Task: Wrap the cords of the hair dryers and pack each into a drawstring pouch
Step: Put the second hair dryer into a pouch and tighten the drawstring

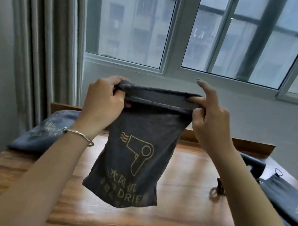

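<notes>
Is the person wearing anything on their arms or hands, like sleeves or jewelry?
Both forearms are bare, with no sleeves in view. The left hand has a thin silver bangle around its wrist, with a little bead on it. The right hand wears no rings or bracelet that can be seen. One raised fingernail looks painted a pale colour, though it is too small to be sure.
</notes>
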The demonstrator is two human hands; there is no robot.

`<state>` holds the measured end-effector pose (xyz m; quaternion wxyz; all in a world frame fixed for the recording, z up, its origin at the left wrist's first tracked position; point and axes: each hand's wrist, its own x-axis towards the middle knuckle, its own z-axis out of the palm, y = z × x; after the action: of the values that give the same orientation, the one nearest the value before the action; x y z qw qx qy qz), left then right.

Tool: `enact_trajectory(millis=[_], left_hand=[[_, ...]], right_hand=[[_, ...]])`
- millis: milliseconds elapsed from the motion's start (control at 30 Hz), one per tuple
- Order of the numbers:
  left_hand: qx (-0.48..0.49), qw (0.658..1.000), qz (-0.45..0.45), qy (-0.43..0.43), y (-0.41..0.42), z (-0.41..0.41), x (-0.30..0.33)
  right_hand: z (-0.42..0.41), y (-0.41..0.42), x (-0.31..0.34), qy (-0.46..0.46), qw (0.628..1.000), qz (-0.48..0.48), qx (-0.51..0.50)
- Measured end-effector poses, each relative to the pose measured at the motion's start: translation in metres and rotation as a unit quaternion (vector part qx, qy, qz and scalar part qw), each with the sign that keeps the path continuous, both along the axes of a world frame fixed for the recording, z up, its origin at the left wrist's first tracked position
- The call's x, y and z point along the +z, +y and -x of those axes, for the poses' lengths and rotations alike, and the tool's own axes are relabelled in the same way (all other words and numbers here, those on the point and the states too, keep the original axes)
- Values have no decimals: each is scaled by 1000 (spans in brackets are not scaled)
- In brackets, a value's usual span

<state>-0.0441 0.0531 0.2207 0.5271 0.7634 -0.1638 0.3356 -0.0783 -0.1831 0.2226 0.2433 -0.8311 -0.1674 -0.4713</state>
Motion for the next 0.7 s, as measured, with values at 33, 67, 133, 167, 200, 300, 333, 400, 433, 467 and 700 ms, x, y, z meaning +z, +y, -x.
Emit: enact_trajectory(millis=[33, 67, 133, 167, 200, 300, 333, 400, 433, 467, 700], left_hand=[[-8, 1000, -8, 22, -1, -11, 2], [-5, 999, -22, 42, -1, -22, 1], [-3, 997, -41, 73, -2, -45, -3], [-2, 995, -48, 85, -3, -56, -7], [1, 994, -56, 95, -4, -65, -9], [4, 991, -70, 113, -6, -87, -12], [6, 990, -82, 116, -6, -91, -14], [21, 984, -129, 123, -7, -95, -26], [31, 979, -157, 128, -6, -96, -36], [36, 974, -179, 137, -5, -95, -47], [29, 959, -235, 158, 5, -59, -113]], right_hand=[[-12, -2, 1, 22, 1000, 6, -8], [-23, -4, 0, 47, 999, 10, -11], [-47, -5, -2, 88, 996, 7, -10], [-58, -5, -4, 98, 995, 5, -11], [-68, -5, -5, 102, 995, 3, -12], [-93, -3, -11, 110, 994, -7, -17], [-98, -4, -16, 119, 993, -13, -16], [-104, -7, -33, 145, 989, -21, -13], [-105, -9, -45, 160, 987, -23, -13], [-105, -11, -57, 171, 985, -23, -16], [-70, -15, -134, 185, 981, -46, -17]])
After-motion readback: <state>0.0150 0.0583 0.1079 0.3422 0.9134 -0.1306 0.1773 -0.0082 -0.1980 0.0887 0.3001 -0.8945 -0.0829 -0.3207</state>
